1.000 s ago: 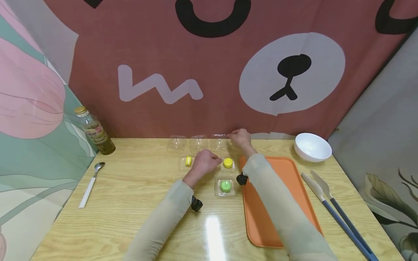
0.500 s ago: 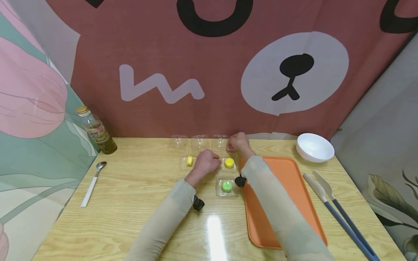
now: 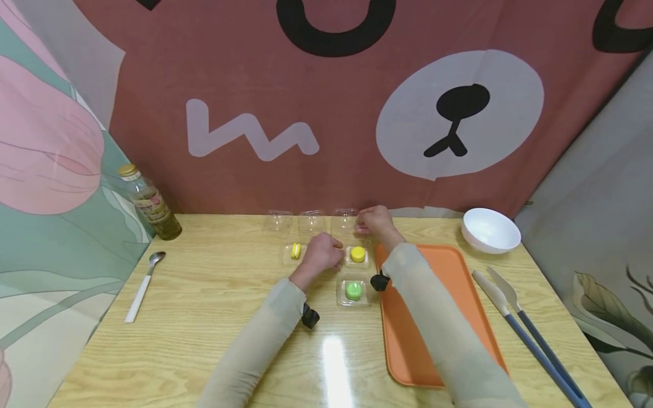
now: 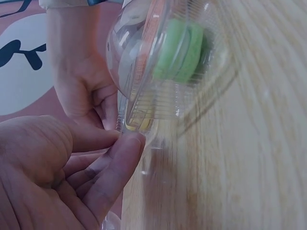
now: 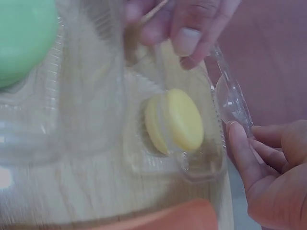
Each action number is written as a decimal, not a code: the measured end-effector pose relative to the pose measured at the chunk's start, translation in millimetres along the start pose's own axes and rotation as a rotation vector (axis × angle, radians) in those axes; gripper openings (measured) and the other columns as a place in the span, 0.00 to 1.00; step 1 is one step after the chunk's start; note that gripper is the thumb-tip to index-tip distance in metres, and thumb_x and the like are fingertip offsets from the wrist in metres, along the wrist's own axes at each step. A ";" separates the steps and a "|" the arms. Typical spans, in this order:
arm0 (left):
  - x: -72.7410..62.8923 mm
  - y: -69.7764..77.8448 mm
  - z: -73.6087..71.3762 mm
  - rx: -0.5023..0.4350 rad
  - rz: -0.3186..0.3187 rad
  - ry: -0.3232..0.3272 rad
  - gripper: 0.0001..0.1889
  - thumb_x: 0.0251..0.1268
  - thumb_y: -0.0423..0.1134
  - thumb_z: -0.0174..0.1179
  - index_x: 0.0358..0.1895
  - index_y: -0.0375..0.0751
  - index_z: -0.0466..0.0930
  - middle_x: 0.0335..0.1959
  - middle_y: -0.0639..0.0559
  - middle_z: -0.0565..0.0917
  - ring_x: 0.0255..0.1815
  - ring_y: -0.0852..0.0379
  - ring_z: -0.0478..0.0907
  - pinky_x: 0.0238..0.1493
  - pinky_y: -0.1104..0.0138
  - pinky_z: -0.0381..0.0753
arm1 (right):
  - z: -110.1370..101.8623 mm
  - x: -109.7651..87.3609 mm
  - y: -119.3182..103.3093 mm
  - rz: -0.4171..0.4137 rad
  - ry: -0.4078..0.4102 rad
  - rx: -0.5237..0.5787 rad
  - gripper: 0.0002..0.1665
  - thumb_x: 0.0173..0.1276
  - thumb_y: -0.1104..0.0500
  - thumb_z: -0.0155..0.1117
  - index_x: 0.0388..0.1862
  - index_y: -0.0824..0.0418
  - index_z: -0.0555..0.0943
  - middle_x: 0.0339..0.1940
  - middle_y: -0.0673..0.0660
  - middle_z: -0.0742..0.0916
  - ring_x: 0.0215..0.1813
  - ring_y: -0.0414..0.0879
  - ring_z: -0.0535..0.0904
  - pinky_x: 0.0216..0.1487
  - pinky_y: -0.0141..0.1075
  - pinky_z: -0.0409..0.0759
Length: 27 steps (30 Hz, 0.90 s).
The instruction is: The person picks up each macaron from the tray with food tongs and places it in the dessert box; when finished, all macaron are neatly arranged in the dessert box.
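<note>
A yellow macaron (image 3: 357,254) sits in a small clear plastic box whose lid (image 3: 344,222) is raised at the back. My left hand (image 3: 323,252) is at the left side of this box; in the left wrist view its thumb and index finger (image 4: 127,153) pinch the clear rim. My right hand (image 3: 377,222) holds the right edge of the raised lid, pinched between thumb and fingers in the right wrist view. Nearer me, a green macaron (image 3: 354,291) lies in a clear box under a domed lid. Another yellow macaron (image 3: 296,251) stands on edge to the left.
More raised clear lids (image 3: 311,224) line the back. An orange tray (image 3: 408,345) lies beneath my right forearm. A white bowl (image 3: 491,230), blue-handled tongs (image 3: 535,340), an oil bottle (image 3: 155,209) and a spoon (image 3: 144,289) stand or lie at the sides. A curtain closes off the back.
The right hand's fingers have moved slightly down along the lid's edge. The left hand's fingers have drawn in a little at the box rim. The macarons stay in place.
</note>
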<state>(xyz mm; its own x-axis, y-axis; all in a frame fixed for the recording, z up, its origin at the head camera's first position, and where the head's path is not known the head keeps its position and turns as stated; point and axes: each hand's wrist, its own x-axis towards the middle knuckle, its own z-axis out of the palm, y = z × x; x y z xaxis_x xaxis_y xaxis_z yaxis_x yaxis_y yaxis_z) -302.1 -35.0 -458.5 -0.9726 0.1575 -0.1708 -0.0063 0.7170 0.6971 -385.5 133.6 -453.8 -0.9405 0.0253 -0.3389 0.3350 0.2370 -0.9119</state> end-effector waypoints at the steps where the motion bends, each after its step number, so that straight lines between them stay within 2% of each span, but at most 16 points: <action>1: 0.1 -0.3 0.5 -0.031 -0.003 -0.004 0.19 0.62 0.32 0.62 0.57 0.37 0.86 0.20 0.49 0.89 0.18 0.61 0.85 0.35 0.69 0.87 | -1.5 -0.7 -0.5 0.002 -0.006 0.008 0.21 0.75 0.67 0.56 0.64 0.73 0.77 0.50 0.68 0.86 0.34 0.43 0.85 0.44 0.34 0.89; 4: 0.3 -1.3 1.8 -0.113 -0.018 -0.016 0.18 0.61 0.29 0.62 0.56 0.33 0.86 0.20 0.47 0.89 0.16 0.62 0.83 0.25 0.70 0.86 | -6.0 -2.7 -2.2 -0.002 -0.029 0.010 0.22 0.75 0.66 0.56 0.66 0.72 0.75 0.56 0.70 0.85 0.38 0.44 0.86 0.49 0.35 0.88; 7: 0.8 -1.9 2.1 -0.150 -0.025 -0.023 0.18 0.61 0.28 0.61 0.55 0.32 0.85 0.20 0.46 0.88 0.15 0.62 0.82 0.22 0.70 0.85 | -10.8 -4.2 -3.2 -0.004 -0.040 0.004 0.23 0.75 0.65 0.56 0.67 0.71 0.75 0.59 0.71 0.84 0.44 0.48 0.87 0.53 0.38 0.88; 11: 1.0 -2.8 1.9 -0.166 -0.033 -0.029 0.19 0.61 0.27 0.61 0.56 0.32 0.85 0.20 0.46 0.88 0.16 0.59 0.84 0.22 0.69 0.86 | -16.6 -6.3 -4.6 0.007 -0.036 -0.001 0.23 0.76 0.64 0.57 0.67 0.69 0.75 0.60 0.69 0.84 0.47 0.51 0.87 0.58 0.43 0.86; 18: 2.2 -6.8 2.8 -0.197 -0.040 -0.040 0.18 0.65 0.29 0.61 0.57 0.31 0.84 0.22 0.44 0.89 0.20 0.54 0.87 0.25 0.67 0.88 | -21.9 -13.2 -7.9 0.006 -0.065 -0.013 0.24 0.78 0.62 0.56 0.70 0.68 0.74 0.62 0.68 0.83 0.40 0.45 0.88 0.63 0.47 0.83; 27: 2.9 -6.4 1.3 -0.210 -0.037 -0.048 0.17 0.66 0.30 0.59 0.56 0.30 0.84 0.24 0.41 0.90 0.22 0.52 0.88 0.25 0.66 0.88 | -29.3 -24.2 -8.6 -0.024 -0.125 -0.048 0.26 0.78 0.59 0.59 0.71 0.64 0.73 0.62 0.64 0.84 0.57 0.58 0.86 0.64 0.49 0.82</action>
<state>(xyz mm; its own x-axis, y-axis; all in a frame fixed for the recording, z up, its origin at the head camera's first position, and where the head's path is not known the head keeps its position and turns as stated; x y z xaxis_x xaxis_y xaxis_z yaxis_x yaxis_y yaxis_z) -304.6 -38.2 -464.3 -0.9586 0.1698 -0.2285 -0.0949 0.5661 0.8188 -367.3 159.4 -431.0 -0.9328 -0.1012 -0.3459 0.3065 0.2821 -0.9091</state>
